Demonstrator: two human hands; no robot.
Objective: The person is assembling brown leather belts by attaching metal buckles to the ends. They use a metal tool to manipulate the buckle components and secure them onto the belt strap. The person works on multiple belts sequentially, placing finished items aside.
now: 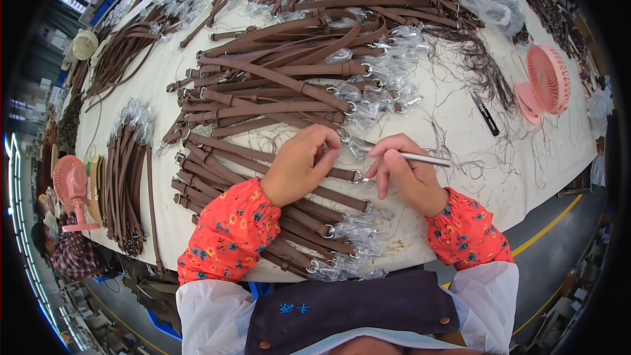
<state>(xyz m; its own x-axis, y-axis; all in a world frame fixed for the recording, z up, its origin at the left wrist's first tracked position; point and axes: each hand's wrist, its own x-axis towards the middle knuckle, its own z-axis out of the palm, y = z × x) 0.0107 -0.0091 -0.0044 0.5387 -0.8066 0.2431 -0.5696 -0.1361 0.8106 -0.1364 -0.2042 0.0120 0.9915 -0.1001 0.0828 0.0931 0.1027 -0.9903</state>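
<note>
Both of my hands met over one flat brown leather strap with a silver metal ring at its end [338,174], which lay near the front edge of the white worktable [460,128], a little left of its middle. Its long axis ran from the table's left side, where it joined the stack of like brown straps [263,223], toward the right and slightly nearer the front edge, ending at the ring just between my hands. My left hand [302,164] was the nearer to it: palm down, fingers curled closed and pinching the strap close behind the ring, the wrist bent inward from the red flowered sleeve [230,236]. My right hand [407,171] came in from the right, closed around a thin silver metal tool [420,157] held like a pen, its shaft lying nearly level and reaching out to the right, its working tip aimed left at the strap end; the tip itself was hidden by clear plastic wrapping [358,148] and my fingers, so I could not tell whether it touched. Farther back lay a larger heap of brown straps with wrapped buckles [289,72], and toward the far right corner stood a small pink fan [545,82] with small black snips [485,114] beside it.
</note>
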